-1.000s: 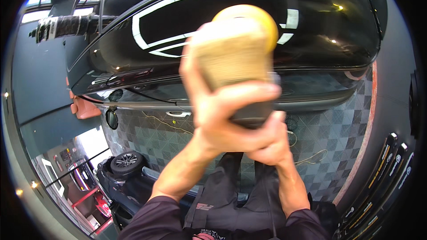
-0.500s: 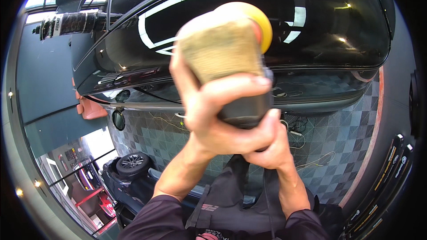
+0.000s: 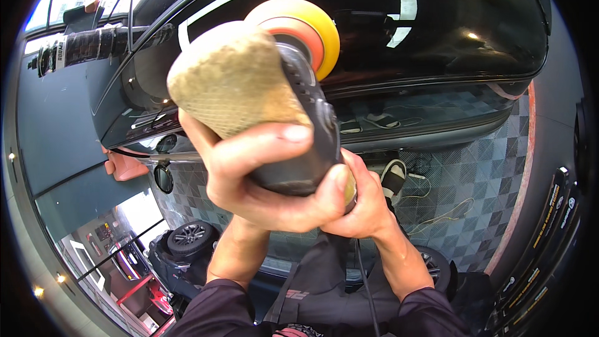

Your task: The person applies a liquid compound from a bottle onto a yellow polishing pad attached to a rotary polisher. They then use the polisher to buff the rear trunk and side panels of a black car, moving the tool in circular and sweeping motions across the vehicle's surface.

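A car polisher [image 3: 234,90] with a worn beige cover on its head and a black body is held up before me. Its yellow foam pad [image 3: 327,22], with an orange-red inner layer, faces the glossy black car panel [image 3: 437,65]. Whether the pad touches the panel I cannot tell. My left hand [image 3: 243,171] wraps round the body from the left, its fingers closed over the black casing. Round the rear end my right hand [image 3: 362,206] is closed. A black cord [image 3: 368,287] hangs below the right hand.
Behind me stands a dark car with a spoked wheel [image 3: 189,237]. On the grey checkered floor [image 3: 480,168] lie a thin cable [image 3: 446,217] and my sandalled foot [image 3: 393,179]. A black-wrapped cylinder [image 3: 93,47] is at far left, a pinkish seat [image 3: 126,167] below it.
Both hands have carried the polisher to the left across the panel, and more of its pad and side casing now shows. A sandalled foot has come into sight. The view has shifted slightly.
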Tool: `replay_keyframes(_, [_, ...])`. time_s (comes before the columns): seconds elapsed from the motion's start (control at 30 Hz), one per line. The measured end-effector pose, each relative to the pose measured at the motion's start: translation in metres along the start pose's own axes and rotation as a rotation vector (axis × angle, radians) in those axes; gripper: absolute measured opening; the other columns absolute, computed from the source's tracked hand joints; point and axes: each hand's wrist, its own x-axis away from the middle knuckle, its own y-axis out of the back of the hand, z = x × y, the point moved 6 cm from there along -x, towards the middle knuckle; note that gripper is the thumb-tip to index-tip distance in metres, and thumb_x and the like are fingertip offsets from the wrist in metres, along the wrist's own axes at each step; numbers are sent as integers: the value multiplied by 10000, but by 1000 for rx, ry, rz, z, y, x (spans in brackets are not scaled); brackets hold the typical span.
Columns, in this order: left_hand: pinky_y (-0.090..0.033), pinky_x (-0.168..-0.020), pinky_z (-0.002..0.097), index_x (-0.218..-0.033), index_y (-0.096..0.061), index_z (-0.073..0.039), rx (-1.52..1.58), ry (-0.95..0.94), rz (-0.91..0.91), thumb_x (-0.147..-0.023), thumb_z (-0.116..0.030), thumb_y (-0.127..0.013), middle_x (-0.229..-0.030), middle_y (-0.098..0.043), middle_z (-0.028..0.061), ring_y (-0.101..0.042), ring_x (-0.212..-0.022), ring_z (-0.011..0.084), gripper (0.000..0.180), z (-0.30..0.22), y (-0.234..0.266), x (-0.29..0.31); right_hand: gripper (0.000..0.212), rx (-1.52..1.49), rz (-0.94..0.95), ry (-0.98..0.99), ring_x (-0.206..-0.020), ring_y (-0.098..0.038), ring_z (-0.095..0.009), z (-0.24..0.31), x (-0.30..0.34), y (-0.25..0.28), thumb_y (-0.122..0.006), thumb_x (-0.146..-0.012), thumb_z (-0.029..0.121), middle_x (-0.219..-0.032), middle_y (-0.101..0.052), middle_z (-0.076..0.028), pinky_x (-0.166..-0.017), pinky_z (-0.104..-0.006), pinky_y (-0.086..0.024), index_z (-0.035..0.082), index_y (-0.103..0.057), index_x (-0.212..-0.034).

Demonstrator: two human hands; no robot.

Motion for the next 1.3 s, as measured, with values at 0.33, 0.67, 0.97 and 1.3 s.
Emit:
replay_keyframes(0.33, [-485, -1023, 539, -1163, -543, -146, -11, 174, -208, -641, -199, -807, -1354, -486, 303, -575, -1183, 415, 587, 28, 40, 37, 854, -42, 144, -85, -1027, -736, -372, -17, -19, -42, -844, -658, 153, -1120, -742, -161, -887, -416, -594, 104, -499, -1438])
replay_keyframes(0.67, [-494, -1050, 529, -1231, -480, -209, -126, -24, 41, -735, -363, -850, -1404, -458, 275, -549, -1241, 415, 637, 0, 10, 17, 868, -49, 21, 42, -1047, -746, -328, -23, 0, -21, -871, -650, 106, -1171, -726, -174, -920, -384, -586, 64, -512, -1439])
replay_keyframes(0.97, [-498, -1066, 527, -1259, -484, -229, -22, -69, 19, -746, -296, -855, -1480, -380, 295, -510, -1297, 434, 637, 15, 15, 31, 873, -62, 14, 79, -1001, -754, -326, -32, -7, -31, -885, -630, 119, -1129, -739, -154, -887, -378, -594, 72, -530, -1426])
replay_keyframes(1.3, [-436, -1110, 552, -1270, -486, -243, 26, 114, -177, -735, -322, -875, -1479, -361, 316, -487, -1308, 447, 666, 48, 68, 63, 857, 5, 99, 35, -959, -735, -371, -40, -19, -81, -846, -654, 164, -1085, -724, -173, -836, -432, -608, 120, -503, -1438])
